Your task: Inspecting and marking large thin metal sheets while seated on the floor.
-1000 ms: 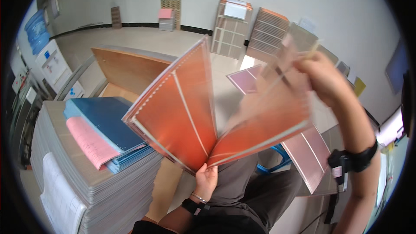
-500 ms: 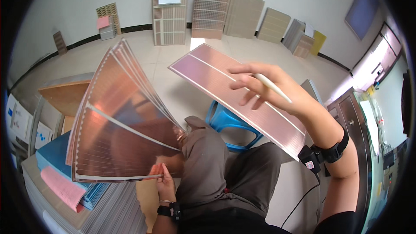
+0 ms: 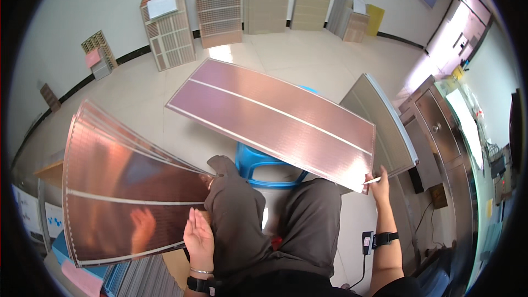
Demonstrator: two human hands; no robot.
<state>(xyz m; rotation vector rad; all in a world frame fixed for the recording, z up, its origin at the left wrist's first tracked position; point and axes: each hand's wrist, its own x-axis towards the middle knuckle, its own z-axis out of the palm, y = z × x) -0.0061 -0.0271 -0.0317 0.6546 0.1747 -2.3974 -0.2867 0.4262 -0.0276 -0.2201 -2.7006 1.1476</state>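
Observation:
My left hand [image 3: 199, 237] is open beside my left thigh, palm turned up and fingers stretched. It lies at the near edge of a fanned pile of shiny copper-faced sheets [image 3: 104, 170], whose inner corner leans against my left leg. A pale band crosses the top sheet, which mirrors the hand. My right hand [image 3: 380, 186] is closed round a slim white pen-like stick [image 3: 373, 180] at the near right corner of another copper-coloured panel [image 3: 275, 132]. That panel lies tilted above a blue plastic stool [image 3: 269, 165]. Whether the fingers also grip the corner, I cannot tell.
Several stacks of panels [image 3: 267, 5] lean against the far wall. A grey panel [image 3: 379, 121] stands just right of the copper one. A wooden cabinet [image 3: 440, 115] lines the right side. Grey stacked sheets [image 3: 146, 278] and a pink sheet [image 3: 80, 280] lie at lower left.
My right hand has come down from above the panel to its near right corner, keeping the white stick. My left hand has let go of the fanned sheets' edge. The view has turned right.

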